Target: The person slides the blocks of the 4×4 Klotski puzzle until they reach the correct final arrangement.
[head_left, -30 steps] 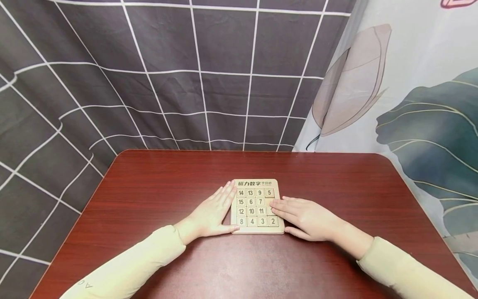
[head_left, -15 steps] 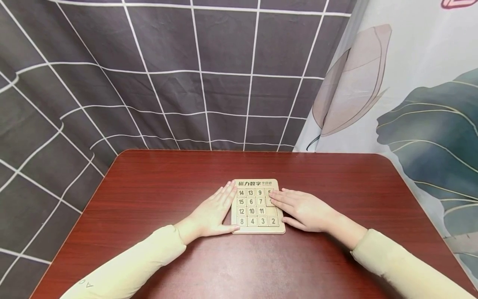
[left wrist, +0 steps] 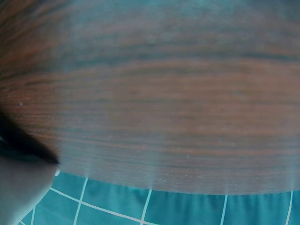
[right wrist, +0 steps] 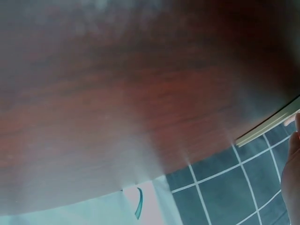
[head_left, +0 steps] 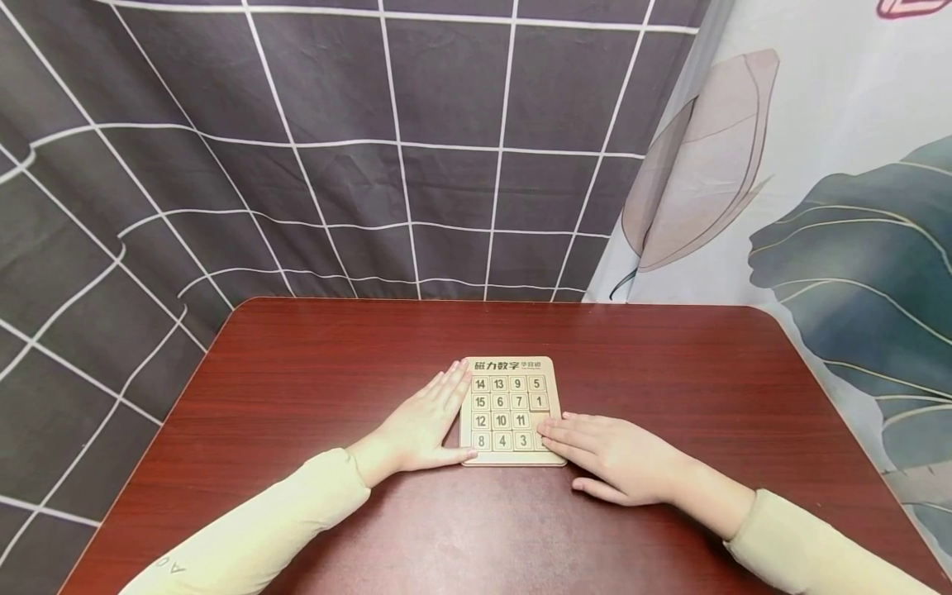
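A pale wooden sliding number puzzle [head_left: 513, 459] lies flat on the table, with printed characters along its top edge. My left hand [head_left: 412, 426] rests along its left side, fingers straight and thumb at the lower left corner. The fingertips of my right hand [head_left: 625, 454] lie on the tile in the bottom right corner and mostly cover its number. Just above them is a bare slot at the right end of the third row. The 1 tile [head_left: 539, 402] sits over that slot, under the 5 tile [head_left: 536, 383]. In the right wrist view the puzzle's edge [right wrist: 267, 127] shows beside the hand.
The dark red wooden table [head_left: 357, 347] has rounded far corners. A grey curtain with white grid lines [head_left: 446, 182] hangs behind and to the left. At the right hangs a white curtain with leaf prints [head_left: 818, 248].
My right hand slid the 1 tile up one row, leaving a bare slot beneath it, then moved down onto the bottom right tile. The left hand has stayed still.
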The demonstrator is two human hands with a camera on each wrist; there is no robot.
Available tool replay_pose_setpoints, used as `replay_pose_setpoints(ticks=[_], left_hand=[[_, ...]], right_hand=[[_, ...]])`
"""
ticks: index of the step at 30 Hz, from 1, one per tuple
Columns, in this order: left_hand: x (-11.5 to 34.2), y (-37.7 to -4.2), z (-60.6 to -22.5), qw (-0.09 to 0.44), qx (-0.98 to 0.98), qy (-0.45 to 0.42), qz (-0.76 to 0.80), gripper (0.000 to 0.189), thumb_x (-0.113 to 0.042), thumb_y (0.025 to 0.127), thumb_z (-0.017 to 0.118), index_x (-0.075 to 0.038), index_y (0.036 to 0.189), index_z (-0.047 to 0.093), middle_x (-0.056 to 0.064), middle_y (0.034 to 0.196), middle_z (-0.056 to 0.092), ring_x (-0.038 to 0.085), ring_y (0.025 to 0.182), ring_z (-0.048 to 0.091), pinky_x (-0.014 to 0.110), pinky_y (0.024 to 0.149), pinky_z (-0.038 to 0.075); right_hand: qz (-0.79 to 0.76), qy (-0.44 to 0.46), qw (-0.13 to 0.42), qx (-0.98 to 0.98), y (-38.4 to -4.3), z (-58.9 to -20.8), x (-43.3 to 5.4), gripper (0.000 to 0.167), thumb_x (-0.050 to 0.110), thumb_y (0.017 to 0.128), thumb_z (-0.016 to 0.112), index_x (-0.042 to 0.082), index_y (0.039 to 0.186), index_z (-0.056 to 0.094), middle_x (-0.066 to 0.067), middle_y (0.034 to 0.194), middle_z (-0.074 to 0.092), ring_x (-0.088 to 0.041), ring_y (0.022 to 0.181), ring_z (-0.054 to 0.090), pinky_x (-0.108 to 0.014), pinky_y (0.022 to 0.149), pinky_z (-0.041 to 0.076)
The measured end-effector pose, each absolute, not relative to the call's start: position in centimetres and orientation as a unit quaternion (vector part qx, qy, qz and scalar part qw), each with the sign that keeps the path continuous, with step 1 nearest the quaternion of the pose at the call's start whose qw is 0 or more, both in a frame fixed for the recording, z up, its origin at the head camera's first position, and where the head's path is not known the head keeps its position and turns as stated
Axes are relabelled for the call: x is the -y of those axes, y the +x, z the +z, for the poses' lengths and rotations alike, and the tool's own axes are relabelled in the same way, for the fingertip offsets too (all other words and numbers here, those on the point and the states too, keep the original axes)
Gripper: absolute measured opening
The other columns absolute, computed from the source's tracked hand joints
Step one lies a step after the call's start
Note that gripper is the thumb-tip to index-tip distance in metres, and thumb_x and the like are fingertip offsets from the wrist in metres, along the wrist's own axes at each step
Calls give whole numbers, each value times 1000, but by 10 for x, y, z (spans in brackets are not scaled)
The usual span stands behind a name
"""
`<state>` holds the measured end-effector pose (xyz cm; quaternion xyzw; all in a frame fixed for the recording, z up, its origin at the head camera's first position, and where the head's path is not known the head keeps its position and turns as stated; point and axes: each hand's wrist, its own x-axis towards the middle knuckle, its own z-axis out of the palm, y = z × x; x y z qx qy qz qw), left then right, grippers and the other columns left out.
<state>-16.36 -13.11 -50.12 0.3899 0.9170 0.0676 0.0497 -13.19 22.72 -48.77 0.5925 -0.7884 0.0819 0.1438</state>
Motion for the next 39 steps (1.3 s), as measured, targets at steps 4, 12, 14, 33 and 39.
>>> replay_pose_setpoints(ticks=[4,12,14,33,39], left_hand=[[132,-163,-502,47,-916,391,69,112,-66,97,61,8,167,15,26,176,15,37,166,13,47,135,22],[131,-163,-500,44,-916,393,69,111,-65,96,62,9,166,17,27,176,16,38,166,15,48,135,24],[131,-162,-499,46,-916,393,69,111,-65,97,62,9,166,17,27,176,16,38,166,15,47,135,24],[131,-162,-497,49,-917,389,71,111,-65,96,62,9,166,18,26,176,17,38,166,16,47,135,24],[131,-162,-497,47,-917,390,69,110,-65,96,62,9,166,18,26,176,18,37,166,16,47,135,24]], right_hand=[[74,589,149,791,-132,-488,-227,54,37,104,64,1,144,63,-12,149,65,-24,138,64,-32,131,30],[78,567,146,807,-146,-489,-223,51,36,105,63,2,143,66,-12,148,66,-25,138,64,-44,115,50],[83,567,149,806,-149,-489,-223,50,36,105,62,2,142,66,-13,147,67,-26,137,65,-39,125,41],[61,600,135,786,-131,-485,-205,60,36,99,70,1,147,61,-11,150,65,-23,140,63,-41,114,53],[63,591,127,794,-126,-483,-213,58,37,101,67,2,147,61,-10,151,64,-24,140,62,-39,116,49]])
